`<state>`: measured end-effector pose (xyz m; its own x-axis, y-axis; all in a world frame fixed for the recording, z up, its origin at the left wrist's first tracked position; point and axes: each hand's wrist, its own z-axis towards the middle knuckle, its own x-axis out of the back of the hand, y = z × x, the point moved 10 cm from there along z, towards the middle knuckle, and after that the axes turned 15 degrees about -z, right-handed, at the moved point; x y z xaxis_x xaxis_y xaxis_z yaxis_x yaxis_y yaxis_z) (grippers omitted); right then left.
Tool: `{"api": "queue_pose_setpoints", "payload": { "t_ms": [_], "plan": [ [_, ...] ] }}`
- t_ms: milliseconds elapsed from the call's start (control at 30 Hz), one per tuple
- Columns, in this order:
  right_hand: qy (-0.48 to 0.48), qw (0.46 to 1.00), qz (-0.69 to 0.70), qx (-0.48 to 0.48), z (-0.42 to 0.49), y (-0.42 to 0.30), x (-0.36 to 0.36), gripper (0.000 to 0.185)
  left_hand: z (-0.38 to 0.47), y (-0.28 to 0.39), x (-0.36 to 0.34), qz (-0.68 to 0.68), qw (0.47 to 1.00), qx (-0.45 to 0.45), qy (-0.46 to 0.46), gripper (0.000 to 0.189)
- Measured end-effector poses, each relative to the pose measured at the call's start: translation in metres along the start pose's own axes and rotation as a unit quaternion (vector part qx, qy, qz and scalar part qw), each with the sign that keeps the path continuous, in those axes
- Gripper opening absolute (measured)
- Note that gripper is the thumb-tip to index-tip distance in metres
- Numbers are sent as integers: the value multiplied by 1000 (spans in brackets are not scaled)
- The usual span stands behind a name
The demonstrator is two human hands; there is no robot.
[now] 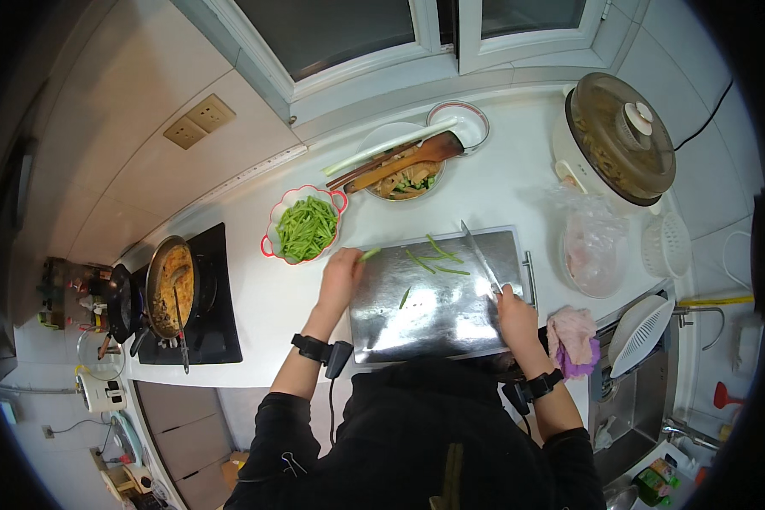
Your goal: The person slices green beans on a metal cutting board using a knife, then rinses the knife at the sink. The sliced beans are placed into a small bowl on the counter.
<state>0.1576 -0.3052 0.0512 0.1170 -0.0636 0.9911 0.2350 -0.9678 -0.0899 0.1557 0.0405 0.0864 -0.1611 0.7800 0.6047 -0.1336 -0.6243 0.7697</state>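
My right hand grips the handle of a kitchen knife at the right side of a metal cutting board. The knife's blade points away from me, over the board. At the board's far left corner, my left hand pinches a short green vegetable piece. Several thin green vegetable strips lie loose between the hands, and one small strip rests nearer to me. Beyond my left hand, a scalloped white bowl with a red rim holds a heap of cut green strips.
A wooden spatula, chopsticks and a leek-like stalk lie across a filled dish. On the left, a pan of food sits on the cooktop. A lidded electric cooker, plastic-covered container and sink are right.
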Motion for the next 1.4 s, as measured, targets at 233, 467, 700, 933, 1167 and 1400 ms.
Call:
{"api": "queue_pose_setpoints", "payload": {
  "t_ms": [233, 467, 700, 933, 1167, 1400],
  "plan": [
    [-3, 1000, 2, 3, 0, -1, -4, 19, -38, 8, -74, 52, 984, 27, -169, 18],
    [-1, 1000, -6, 2, 0, 1, -4, 19, -40, 6, -130, 89, 971, 56, -215, 33],
    [-5, 1000, -15, -7, 0, 2, -4, 18, -27, 3, -117, -5, 973, 0, -229, 20],
    [-1, 1000, -8, 0, 0, 2, -5, 18, 29, -35, 88, 106, 984, 63, 127, 29],
    [14, 1000, 1, 8, -2, 1, -1, 18, 34, -5, 25, 186, 977, -87, 50, 39],
    [9, 1000, -2, 4, -3, 1, 0, 18, 19, 27, -103, 79, 976, -171, -107, 25]
  ]
}}
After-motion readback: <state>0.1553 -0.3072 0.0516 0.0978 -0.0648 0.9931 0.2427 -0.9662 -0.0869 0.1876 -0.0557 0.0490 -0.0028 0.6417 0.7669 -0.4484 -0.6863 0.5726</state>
